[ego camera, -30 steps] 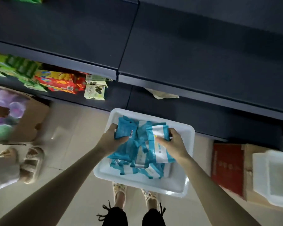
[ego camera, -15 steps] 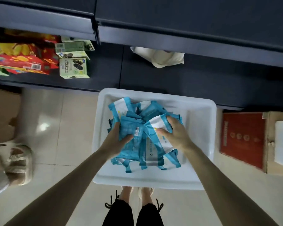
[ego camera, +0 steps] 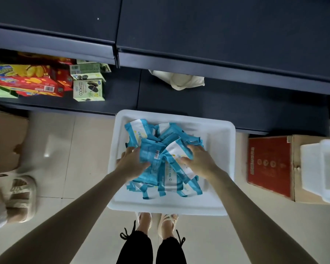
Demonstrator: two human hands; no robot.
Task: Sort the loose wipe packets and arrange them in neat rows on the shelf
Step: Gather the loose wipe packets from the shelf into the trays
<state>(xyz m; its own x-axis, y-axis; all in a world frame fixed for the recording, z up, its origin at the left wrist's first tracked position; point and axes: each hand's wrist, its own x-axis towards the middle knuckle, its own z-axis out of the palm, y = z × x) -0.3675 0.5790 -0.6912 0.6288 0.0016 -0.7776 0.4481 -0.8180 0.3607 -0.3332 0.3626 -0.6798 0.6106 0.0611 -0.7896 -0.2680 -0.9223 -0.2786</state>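
Left grip (ego camera: pixel 133 162): the thumb lies over a blue barcode packet (ego camera: pixel 151 151) and the fingers curl in at the left flank of the heap, pinching it. Right grip (ego camera: pixel 200 161): the thumb and curled fingers clamp a white-faced packet (ego camera: pixel 176 151) from the right. The two grips oppose each other across the heap. My reading is that a bunch is being squeezed together so it lifts as one stack, not piece by piece.

The loose blue-and-white wipe packets (ego camera: pixel 139 130) lie jumbled and overlapping at mixed angles, some face up and some back up. All of them are inside the white rectangular plastic tub (ego camera: pixel 224 149). No packet shows on a shelf yet, so the task looks to be at an early stage.

The tub sits on the pale tiled floor (ego camera: pixel 80 149), between the person's feet and the dark blue metal shelf (ego camera: pixel 236 107). That probably keeps the carry short.

The bottom shelf bay just behind the tub holds a crumpled off-white cloth (ego camera: pixel 179 80). The bay to its left holds green cookie boxes (ego camera: pixel 88 90) and red and yellow snack cartons (ego camera: pixel 27 82). The bay behind the tub seems the likely place for the rows.
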